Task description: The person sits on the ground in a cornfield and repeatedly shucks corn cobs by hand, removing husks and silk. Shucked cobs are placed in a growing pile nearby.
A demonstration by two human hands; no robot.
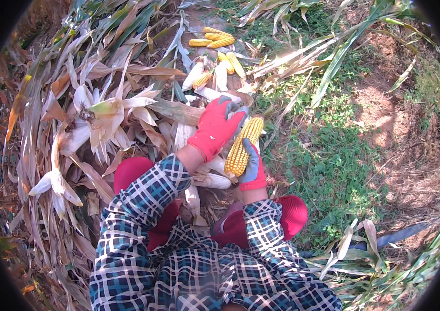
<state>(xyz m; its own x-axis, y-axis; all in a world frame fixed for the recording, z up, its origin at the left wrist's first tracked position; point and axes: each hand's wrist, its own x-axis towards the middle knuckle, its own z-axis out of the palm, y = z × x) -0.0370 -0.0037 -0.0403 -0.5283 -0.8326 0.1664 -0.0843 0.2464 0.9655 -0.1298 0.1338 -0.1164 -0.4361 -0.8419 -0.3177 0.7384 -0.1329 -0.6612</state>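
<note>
My right hand (251, 167), in a red and grey work glove, grips a husked yellow corn cob (243, 147) that points up and to the right. Just left of the cob's upper part is my left hand (218, 122), gloved the same way, with its fingers bent; whether they hold anything cannot be seen. Several husked cobs (220, 42) lie on the ground beyond my hands, and nearer is a partly husked ear (202, 79). Ears still in pale husks (211, 180) lie below and between my hands.
Dry corn stalks and leaves (37, 144) are heaped on the left, with opened husks (105, 110) on top. Low green weeds (321, 163) and bare soil (379, 112) stretch to the right. A long leafy stalk (336, 66) lies at the upper right. My knees are on both sides below my hands.
</note>
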